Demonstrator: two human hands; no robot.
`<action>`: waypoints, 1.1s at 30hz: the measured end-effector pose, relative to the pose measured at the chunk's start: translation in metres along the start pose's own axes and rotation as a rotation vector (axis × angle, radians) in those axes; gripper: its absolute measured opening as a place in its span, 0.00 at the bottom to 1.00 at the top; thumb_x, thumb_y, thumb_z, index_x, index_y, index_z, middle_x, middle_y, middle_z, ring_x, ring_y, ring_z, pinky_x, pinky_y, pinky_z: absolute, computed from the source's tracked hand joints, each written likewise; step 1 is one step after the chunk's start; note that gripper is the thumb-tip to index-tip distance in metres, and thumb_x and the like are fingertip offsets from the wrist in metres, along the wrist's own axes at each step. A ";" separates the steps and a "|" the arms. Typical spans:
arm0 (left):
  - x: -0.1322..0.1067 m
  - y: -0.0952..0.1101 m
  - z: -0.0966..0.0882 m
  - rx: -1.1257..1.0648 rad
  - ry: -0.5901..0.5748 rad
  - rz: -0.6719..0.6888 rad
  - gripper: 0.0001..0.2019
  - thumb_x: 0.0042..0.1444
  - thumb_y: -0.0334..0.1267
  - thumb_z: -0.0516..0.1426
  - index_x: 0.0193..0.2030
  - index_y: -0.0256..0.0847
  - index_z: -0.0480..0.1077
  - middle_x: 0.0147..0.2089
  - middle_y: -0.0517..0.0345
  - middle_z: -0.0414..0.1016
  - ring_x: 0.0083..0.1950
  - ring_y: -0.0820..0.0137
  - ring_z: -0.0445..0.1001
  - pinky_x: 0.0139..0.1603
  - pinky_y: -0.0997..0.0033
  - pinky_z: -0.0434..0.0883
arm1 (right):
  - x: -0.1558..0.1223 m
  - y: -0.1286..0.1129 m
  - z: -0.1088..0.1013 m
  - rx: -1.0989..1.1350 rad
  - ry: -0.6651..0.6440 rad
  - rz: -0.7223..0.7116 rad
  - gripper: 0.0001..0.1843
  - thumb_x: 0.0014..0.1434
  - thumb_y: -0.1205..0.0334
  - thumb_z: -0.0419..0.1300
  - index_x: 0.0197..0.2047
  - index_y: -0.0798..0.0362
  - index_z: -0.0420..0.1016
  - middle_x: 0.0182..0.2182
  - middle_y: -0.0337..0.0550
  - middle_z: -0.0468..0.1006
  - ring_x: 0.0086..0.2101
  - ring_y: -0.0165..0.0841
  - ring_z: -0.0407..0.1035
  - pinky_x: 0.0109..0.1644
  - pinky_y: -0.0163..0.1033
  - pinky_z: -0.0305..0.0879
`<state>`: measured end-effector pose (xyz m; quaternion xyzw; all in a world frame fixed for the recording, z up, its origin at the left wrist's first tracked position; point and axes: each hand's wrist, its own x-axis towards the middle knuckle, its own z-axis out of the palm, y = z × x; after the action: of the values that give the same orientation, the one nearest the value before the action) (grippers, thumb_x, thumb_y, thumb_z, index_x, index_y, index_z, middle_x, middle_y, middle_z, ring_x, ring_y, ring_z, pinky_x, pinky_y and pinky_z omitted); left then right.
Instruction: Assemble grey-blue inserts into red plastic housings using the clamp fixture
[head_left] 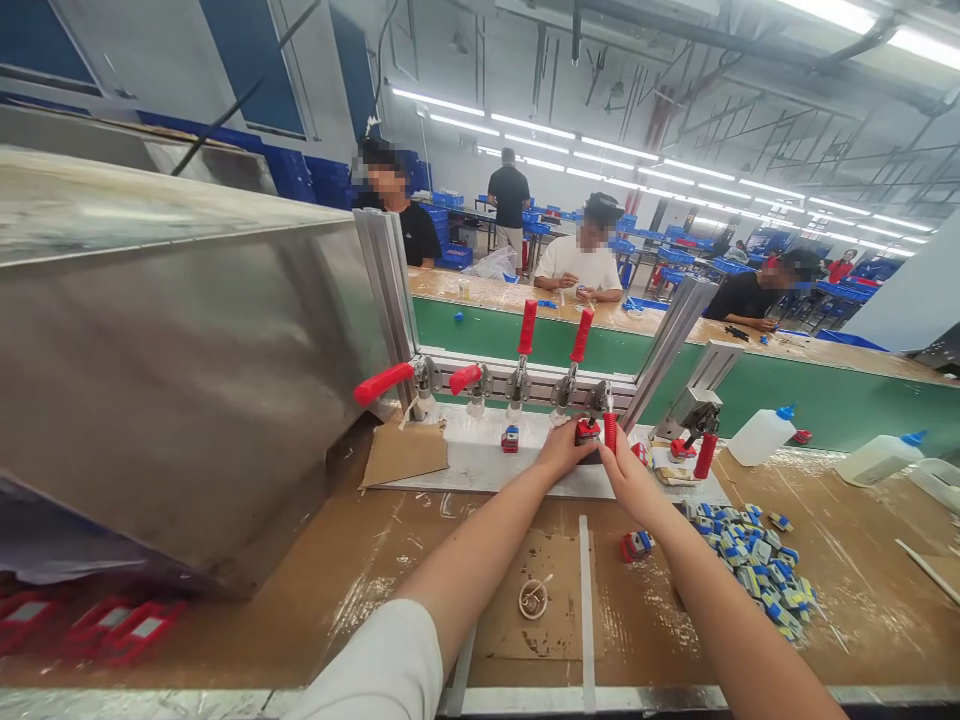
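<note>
A row of toggle clamps with red handles is mounted on an aluminium frame (487,365). At the row's right end, my left hand (561,452) closes on a small red part (588,431) beneath a clamp. My right hand (627,468) grips that clamp's lowered red handle (610,434). Some of the fingers are hidden. Left of my hands, a red-and-blue part (510,439) sits on the white base plate (472,460). Another red part (639,455) lies just right of my right hand. A further red-and-blue part (636,545) rests on the bench by my right forearm.
A pile of blue-and-grey parts (757,565) lies right. Two squeeze bottles (761,437) and a separate clamp (703,455) stand behind it. A small cup (533,599) sits in front. A large metal box (187,400) fills the left. Co-workers sit beyond the green belt (465,330).
</note>
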<state>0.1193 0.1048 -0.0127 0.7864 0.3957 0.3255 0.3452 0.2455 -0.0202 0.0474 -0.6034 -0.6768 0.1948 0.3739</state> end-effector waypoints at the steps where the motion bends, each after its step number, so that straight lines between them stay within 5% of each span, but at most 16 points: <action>1: -0.002 -0.001 -0.001 0.005 -0.003 -0.004 0.36 0.54 0.46 0.67 0.67 0.38 0.64 0.60 0.43 0.76 0.63 0.52 0.73 0.64 0.56 0.68 | 0.000 0.001 0.000 -0.025 -0.024 0.016 0.30 0.73 0.46 0.43 0.70 0.53 0.57 0.59 0.57 0.74 0.61 0.44 0.66 0.67 0.53 0.59; 5: -0.011 -0.004 -0.007 0.073 -0.032 0.009 0.45 0.46 0.43 0.71 0.70 0.36 0.60 0.67 0.39 0.69 0.69 0.50 0.67 0.69 0.56 0.65 | 0.001 0.008 0.004 -0.159 -0.104 0.094 0.24 0.73 0.47 0.43 0.59 0.54 0.65 0.50 0.56 0.78 0.53 0.44 0.73 0.57 0.48 0.66; 10: -0.026 0.013 -0.025 0.199 -0.137 0.039 0.33 0.55 0.40 0.64 0.68 0.40 0.62 0.67 0.45 0.70 0.67 0.57 0.70 0.66 0.63 0.68 | 0.015 0.007 0.011 -0.452 -0.163 0.196 0.21 0.75 0.52 0.43 0.56 0.57 0.66 0.48 0.59 0.79 0.51 0.46 0.75 0.52 0.44 0.66; 13: -0.040 0.032 -0.044 0.338 -0.220 0.012 0.29 0.56 0.34 0.60 0.65 0.36 0.65 0.67 0.41 0.70 0.68 0.56 0.69 0.66 0.63 0.67 | 0.022 0.003 0.017 -0.576 -0.170 0.203 0.21 0.75 0.52 0.44 0.57 0.59 0.67 0.50 0.61 0.80 0.52 0.48 0.74 0.52 0.44 0.65; 16: -0.057 0.057 -0.071 0.526 -0.327 -0.018 0.17 0.55 0.35 0.58 0.51 0.32 0.75 0.59 0.31 0.75 0.62 0.47 0.74 0.62 0.54 0.69 | 0.025 0.000 0.025 -0.587 -0.144 0.215 0.23 0.75 0.51 0.45 0.55 0.61 0.69 0.49 0.64 0.80 0.51 0.49 0.75 0.52 0.46 0.65; 18: -0.070 0.080 -0.087 0.638 -0.401 -0.018 0.11 0.57 0.37 0.55 0.39 0.35 0.78 0.48 0.34 0.81 0.52 0.46 0.79 0.55 0.52 0.72 | 0.025 -0.001 0.022 -0.552 -0.107 0.225 0.22 0.73 0.50 0.48 0.52 0.60 0.71 0.48 0.63 0.80 0.49 0.49 0.75 0.50 0.47 0.66; 21: -0.089 0.117 -0.095 0.774 -0.474 0.068 0.14 0.60 0.41 0.52 0.32 0.40 0.77 0.38 0.44 0.82 0.43 0.51 0.81 0.47 0.57 0.73 | 0.015 0.007 -0.011 -0.478 -0.026 0.182 0.19 0.71 0.47 0.52 0.49 0.55 0.72 0.45 0.56 0.81 0.47 0.45 0.75 0.50 0.44 0.65; 23: -0.095 0.136 -0.084 0.782 -0.500 0.171 0.15 0.63 0.46 0.51 0.36 0.44 0.78 0.38 0.49 0.83 0.43 0.54 0.81 0.46 0.60 0.73 | 0.002 0.024 -0.050 -0.433 0.189 0.144 0.18 0.71 0.47 0.50 0.49 0.53 0.71 0.47 0.54 0.79 0.48 0.42 0.72 0.52 0.44 0.64; 25: -0.089 0.145 -0.059 0.712 -0.515 0.235 0.16 0.62 0.51 0.54 0.43 0.46 0.79 0.42 0.50 0.83 0.46 0.55 0.81 0.48 0.62 0.72 | -0.012 0.050 -0.089 -0.385 0.610 0.169 0.17 0.68 0.47 0.52 0.45 0.53 0.68 0.45 0.56 0.77 0.47 0.44 0.70 0.52 0.46 0.63; 26: -0.080 0.147 -0.043 0.659 -0.514 0.239 0.16 0.60 0.51 0.56 0.45 0.47 0.78 0.45 0.50 0.83 0.48 0.54 0.80 0.50 0.62 0.72 | -0.019 0.064 -0.104 -0.360 0.713 0.237 0.16 0.66 0.47 0.53 0.44 0.52 0.67 0.44 0.56 0.77 0.46 0.45 0.70 0.51 0.47 0.63; 29: -0.039 0.147 0.011 0.475 -0.430 0.178 0.15 0.55 0.45 0.63 0.48 0.45 0.78 0.49 0.47 0.83 0.53 0.52 0.79 0.55 0.62 0.71 | -0.036 0.095 -0.128 -0.177 0.554 0.373 0.17 0.61 0.45 0.58 0.40 0.50 0.62 0.36 0.47 0.76 0.39 0.42 0.70 0.45 0.44 0.64; 31: -0.009 0.146 0.046 0.436 -0.388 0.161 0.20 0.55 0.43 0.63 0.54 0.43 0.75 0.51 0.45 0.82 0.55 0.51 0.78 0.56 0.60 0.71 | -0.044 0.098 -0.129 -0.039 0.421 0.318 0.16 0.60 0.46 0.58 0.39 0.49 0.59 0.31 0.40 0.74 0.33 0.39 0.69 0.40 0.41 0.63; 33: 0.015 0.147 0.075 0.413 -0.340 0.152 0.27 0.56 0.42 0.64 0.62 0.40 0.69 0.56 0.41 0.79 0.57 0.52 0.77 0.57 0.60 0.72 | -0.050 0.088 -0.131 0.052 0.472 0.222 0.16 0.61 0.46 0.57 0.41 0.48 0.59 0.29 0.36 0.72 0.29 0.36 0.67 0.36 0.39 0.62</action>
<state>0.2441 0.0303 0.0668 0.9108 0.3300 0.1262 0.2135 0.4013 -0.0759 0.0559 -0.6928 -0.4955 0.1060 0.5131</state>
